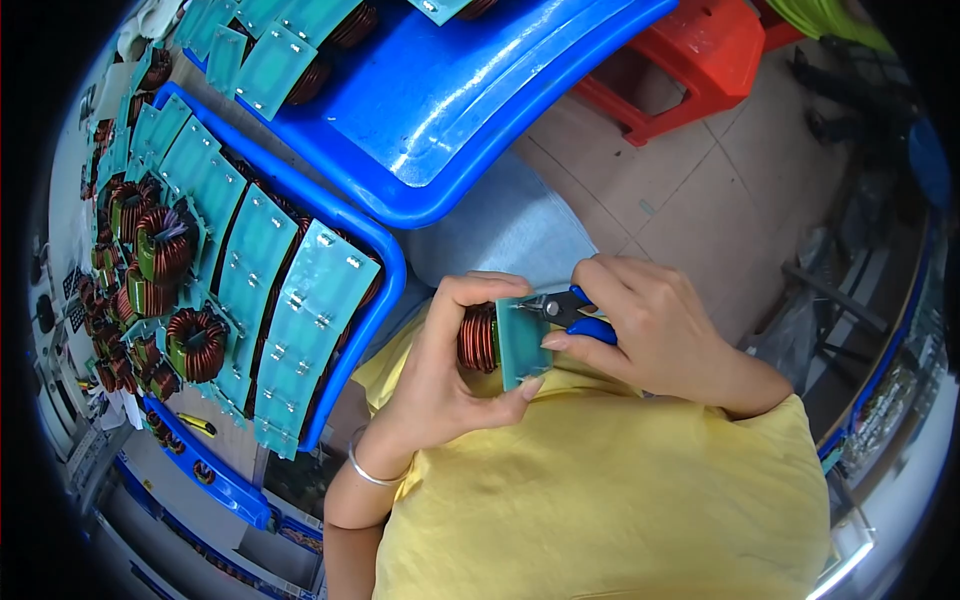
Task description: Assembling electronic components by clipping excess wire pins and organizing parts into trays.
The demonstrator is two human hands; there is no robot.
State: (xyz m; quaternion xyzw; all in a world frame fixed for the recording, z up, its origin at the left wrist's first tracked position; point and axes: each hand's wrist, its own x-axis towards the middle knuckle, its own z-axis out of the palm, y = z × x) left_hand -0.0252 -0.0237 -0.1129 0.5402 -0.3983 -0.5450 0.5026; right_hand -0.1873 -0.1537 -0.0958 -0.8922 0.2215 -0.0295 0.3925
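Note:
In front of my yellow shirt, my left hand (440, 375) grips a small green circuit board (522, 350) by its edges. A copper-wound toroidal coil (478, 340) sits on the board's left side, partly covered by my fingers. My right hand (655, 325) is closed round blue-handled cutting pliers (560, 308). The pliers' jaws touch or nearly touch the board's upper face; whether they are closed on a wire end I cannot tell.
Left of me a blue tray (390, 265) holds rows of green boards (318, 290) with coils beneath. Loose coils (196, 345) are heaped beside them. A second blue tray (420, 205) lies ahead. A red stool (690, 60) stands on the tiled floor.

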